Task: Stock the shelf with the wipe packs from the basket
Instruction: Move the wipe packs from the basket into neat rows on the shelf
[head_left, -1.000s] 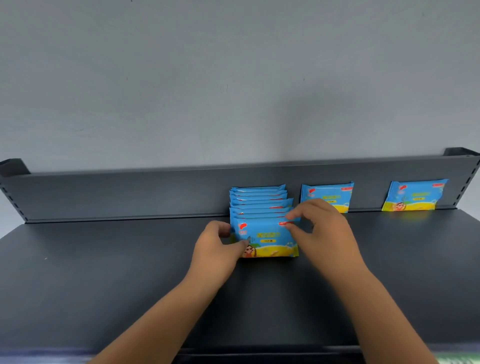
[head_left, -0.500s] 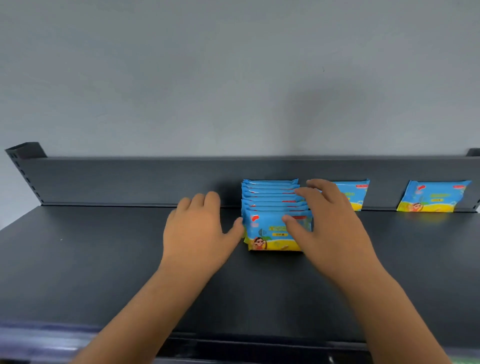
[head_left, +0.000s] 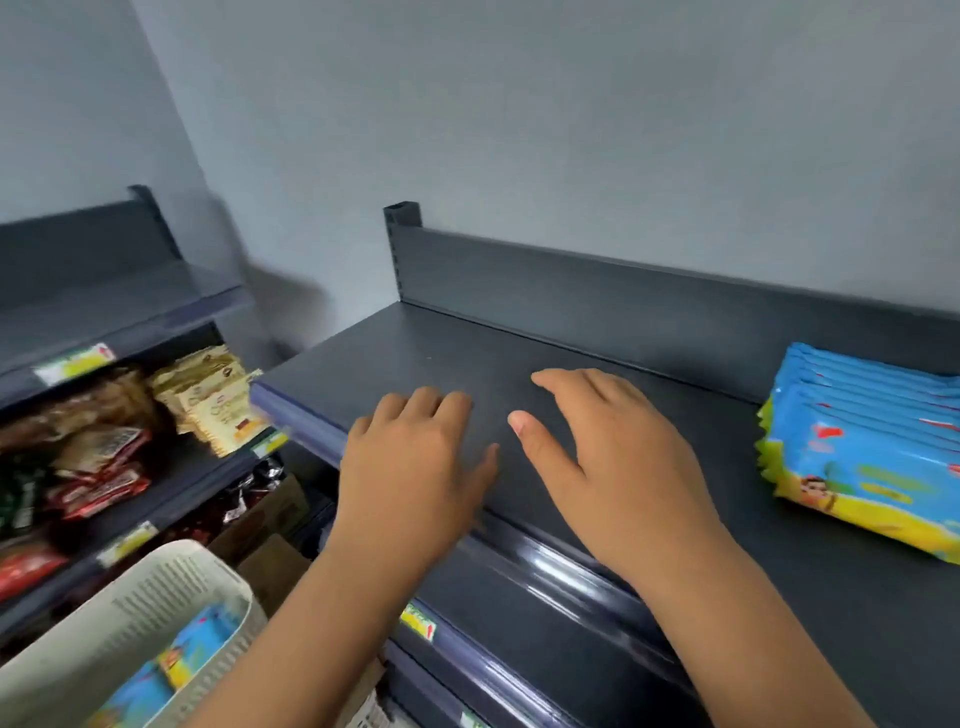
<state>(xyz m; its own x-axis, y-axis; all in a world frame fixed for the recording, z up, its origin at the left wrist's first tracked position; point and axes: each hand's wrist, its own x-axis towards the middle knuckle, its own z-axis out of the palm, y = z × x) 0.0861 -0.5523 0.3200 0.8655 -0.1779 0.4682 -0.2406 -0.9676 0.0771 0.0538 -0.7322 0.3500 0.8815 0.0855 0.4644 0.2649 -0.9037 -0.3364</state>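
Left hand (head_left: 415, 467), right hand (head_left: 615, 467): fingers slack, empty, over matte dark shelf (head_left: 467, 353) (glossy flat wipe packs (head_left: 862, 457) rightward).

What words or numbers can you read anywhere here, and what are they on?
None can be read.
Stacked wipe packs: print blurred.
Wipe pack in the basket: blurred.
Beige snack packs: lettering blurred.
Price tags: blurred.

Both hands empty, left hand (head_left: 410, 467), right hand (head_left: 613, 467) over shelf (head_left: 426, 353); wipe packs (head_left: 862, 447) right; basket (head_left: 156, 613) lower left.
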